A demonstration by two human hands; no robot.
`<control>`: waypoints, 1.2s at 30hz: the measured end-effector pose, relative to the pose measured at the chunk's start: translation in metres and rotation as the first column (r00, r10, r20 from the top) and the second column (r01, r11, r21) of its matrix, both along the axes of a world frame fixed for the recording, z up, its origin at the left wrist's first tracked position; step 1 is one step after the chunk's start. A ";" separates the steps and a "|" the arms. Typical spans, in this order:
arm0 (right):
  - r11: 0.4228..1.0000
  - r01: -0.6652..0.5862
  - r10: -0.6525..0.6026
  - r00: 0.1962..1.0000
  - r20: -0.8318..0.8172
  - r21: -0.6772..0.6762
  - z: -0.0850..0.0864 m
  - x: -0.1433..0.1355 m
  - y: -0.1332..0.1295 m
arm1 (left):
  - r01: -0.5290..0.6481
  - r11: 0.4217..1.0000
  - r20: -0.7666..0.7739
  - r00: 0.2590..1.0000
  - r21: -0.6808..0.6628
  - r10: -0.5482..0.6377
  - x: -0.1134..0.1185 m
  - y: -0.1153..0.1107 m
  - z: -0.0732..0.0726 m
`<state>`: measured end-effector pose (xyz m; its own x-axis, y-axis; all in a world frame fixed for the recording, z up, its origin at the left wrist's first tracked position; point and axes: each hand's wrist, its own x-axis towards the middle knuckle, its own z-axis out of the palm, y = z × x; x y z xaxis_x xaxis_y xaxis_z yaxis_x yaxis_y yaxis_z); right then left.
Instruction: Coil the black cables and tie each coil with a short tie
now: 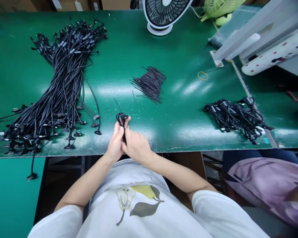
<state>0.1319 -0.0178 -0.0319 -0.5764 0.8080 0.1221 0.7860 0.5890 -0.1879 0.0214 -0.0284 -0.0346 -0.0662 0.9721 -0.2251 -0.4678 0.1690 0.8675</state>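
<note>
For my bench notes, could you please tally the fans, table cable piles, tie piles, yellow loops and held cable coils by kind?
Fans: 2 (white fan, green fan)
Cable piles: 2 (left pile, right pile)
Tie pile: 1
Yellow loop: 1
Held coil: 1
Total: 7

From here I count two heaps of black cables (pixel 67 71), one looped cable (pixel 124 124), one pile of thin ties (pixel 150 84), one yellow band (pixel 203 76), and two fans (pixel 166 11) toward the table's (pixel 178 115) far edge.

Gap between wires (pixel 151 84) and fan (pixel 164 11); cables (pixel 64 69) block left
</note>
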 end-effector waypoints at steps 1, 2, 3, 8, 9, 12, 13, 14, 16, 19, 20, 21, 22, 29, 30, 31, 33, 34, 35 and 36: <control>0.999 0.019 -0.019 1.000 0.019 -0.029 0.001 -0.002 -0.002 | 0.010 1.000 0.007 1.000 0.019 -0.010 0.001 0.000 -0.001; 0.997 0.035 -0.033 0.999 0.027 -0.071 0.002 -0.004 -0.003 | 0.034 0.999 0.008 0.999 0.036 -0.035 0.002 0.000 -0.001; 0.991 0.046 -0.043 0.999 0.027 -0.122 0.002 -0.004 -0.003 | 0.069 0.996 0.001 0.998 0.050 -0.069 0.002 0.000 -0.002; 0.944 0.159 -0.151 0.987 0.051 -0.290 -0.010 0.019 0.011 | 0.384 0.915 -0.357 0.878 0.123 -0.320 -0.007 0.003 -0.004; 0.933 0.225 -0.214 0.974 0.072 -0.281 -0.014 0.032 0.018 | 0.438 0.892 -0.506 0.798 0.114 -0.327 -0.015 0.004 -0.002; 0.879 0.447 -0.439 0.894 0.084 -0.164 -0.023 0.094 0.047 | 0.362 0.926 -0.890 0.450 0.107 -0.073 -0.053 0.011 0.006; 0.858 0.506 -0.502 0.863 0.062 -0.093 -0.024 0.123 0.058 | 0.263 0.956 -0.949 0.313 0.128 0.041 -0.069 0.014 0.009; 0.826 0.563 -0.562 0.826 0.033 -0.008 -0.022 0.153 0.070 | 0.151 0.979 -0.979 0.172 0.137 0.111 -0.085 0.018 0.010; 0.716 0.683 -0.688 0.726 -0.018 0.144 -0.014 0.217 0.089 | 0.021 0.994 -0.992 -0.065 0.106 0.107 -0.112 0.028 0.007; 0.501 0.835 -0.847 0.527 -0.070 0.229 -0.003 0.297 0.109 | 0.033 0.999 -0.967 -0.254 0.004 0.012 -0.128 0.040 -0.001; 0.457 0.860 -0.871 0.485 -0.082 0.227 -0.003 0.317 0.114 | 0.057 0.998 -0.957 -0.289 -0.034 -0.016 -0.128 0.041 -0.002; 0.431 0.876 -0.885 0.457 -0.092 0.216 -0.005 0.333 0.119 | 0.077 0.995 -0.948 -0.315 -0.067 -0.040 -0.127 0.042 -0.002; 0.432 0.883 -0.888 0.452 -0.082 0.184 -0.010 0.346 0.123 | 0.084 0.992 -0.940 -0.337 -0.093 -0.059 -0.125 0.042 -0.001; 0.383 0.868 -0.903 0.423 -0.068 0.317 -0.024 0.350 0.135 | 0.039 0.993 -0.927 -0.364 -0.112 -0.091 -0.117 0.042 0.001; 0.426 0.829 -0.866 0.490 -0.102 0.361 -0.016 0.335 0.132 | 0.027 0.993 -0.935 -0.341 -0.111 -0.095 -0.115 0.042 0.000; 0.495 0.780 -0.809 0.574 -0.123 0.383 -0.007 0.315 0.128 | 0.009 0.995 -0.946 -0.310 -0.103 -0.095 -0.113 0.042 -0.001; 0.690 0.647 -0.661 0.746 -0.082 0.324 0.013 0.269 0.121 | 0.002 0.996 -0.974 -0.209 -0.086 -0.084 -0.113 0.045 0.000; 0.781 0.566 -0.574 0.817 -0.053 0.266 0.020 0.244 0.118 | 0.025 0.997 -0.987 -0.147 -0.070 -0.065 -0.117 0.048 0.003; 0.852 0.482 -0.487 0.873 -0.031 0.203 0.025 0.220 0.115 | 0.053 0.998 -0.995 -0.095 -0.035 -0.030 -0.125 0.052 0.007; 0.912 0.390 -0.393 0.920 -0.007 0.129 0.027 0.198 0.114 | 0.063 0.998 -0.997 -0.072 0.020 0.025 -0.137 0.057 0.013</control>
